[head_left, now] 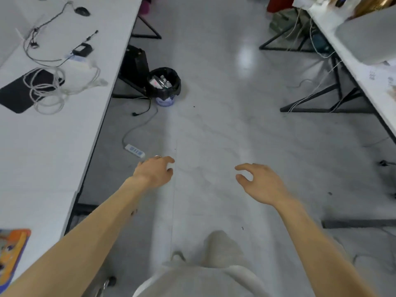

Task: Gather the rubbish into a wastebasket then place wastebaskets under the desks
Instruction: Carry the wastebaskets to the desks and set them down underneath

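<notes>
A mouse (82,11), a black adapter (82,49), coiled white cables (49,91) and a dark pad (17,94) lie at left, the cables partly over the pad. A power strip (135,150) lies on the floor (214,125).

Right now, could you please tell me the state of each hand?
Left hand: open, loosely curled, holding nothing.
Right hand: open, relaxed, holding nothing.

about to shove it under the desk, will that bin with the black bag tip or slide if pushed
The wastebasket probably slides easily: the floor looks smooth and glossy. It likely feels light, with only small rubbish showing inside. Pushed near the rim it might tip; the loose black liner would crumple.
</notes>
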`<action>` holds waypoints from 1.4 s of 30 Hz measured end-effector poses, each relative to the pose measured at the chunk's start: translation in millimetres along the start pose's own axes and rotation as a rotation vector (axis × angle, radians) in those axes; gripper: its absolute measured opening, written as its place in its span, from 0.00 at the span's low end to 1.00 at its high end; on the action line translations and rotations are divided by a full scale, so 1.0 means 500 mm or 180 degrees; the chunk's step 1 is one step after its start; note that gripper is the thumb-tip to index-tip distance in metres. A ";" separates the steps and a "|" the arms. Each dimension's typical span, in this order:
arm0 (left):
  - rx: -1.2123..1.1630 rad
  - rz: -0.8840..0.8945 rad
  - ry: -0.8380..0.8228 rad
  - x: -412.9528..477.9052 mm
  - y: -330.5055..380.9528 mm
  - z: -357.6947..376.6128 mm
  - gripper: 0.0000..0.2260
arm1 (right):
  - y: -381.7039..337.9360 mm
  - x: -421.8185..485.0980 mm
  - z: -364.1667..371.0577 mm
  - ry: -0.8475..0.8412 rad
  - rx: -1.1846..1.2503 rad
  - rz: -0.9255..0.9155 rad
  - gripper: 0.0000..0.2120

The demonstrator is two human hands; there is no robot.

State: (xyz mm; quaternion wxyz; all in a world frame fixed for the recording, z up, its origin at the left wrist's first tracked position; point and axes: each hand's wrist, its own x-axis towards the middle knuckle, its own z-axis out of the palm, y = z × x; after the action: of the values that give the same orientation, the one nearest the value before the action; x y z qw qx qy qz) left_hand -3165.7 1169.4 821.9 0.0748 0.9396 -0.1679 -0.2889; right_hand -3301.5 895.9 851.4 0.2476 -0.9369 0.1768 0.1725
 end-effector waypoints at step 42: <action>0.0238 -0.0151 0.0112 2.110 0.177 -1.221 0.21 | -0.237 2.260 -0.978 -0.0049 0.0187 -0.0255 0.17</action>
State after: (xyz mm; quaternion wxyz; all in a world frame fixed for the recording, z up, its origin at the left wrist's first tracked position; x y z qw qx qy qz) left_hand -2023.7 735.3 798.6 0.0356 0.9504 -0.1549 -0.2675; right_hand -2144.8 458.1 835.2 0.2830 -0.9342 0.1422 0.1643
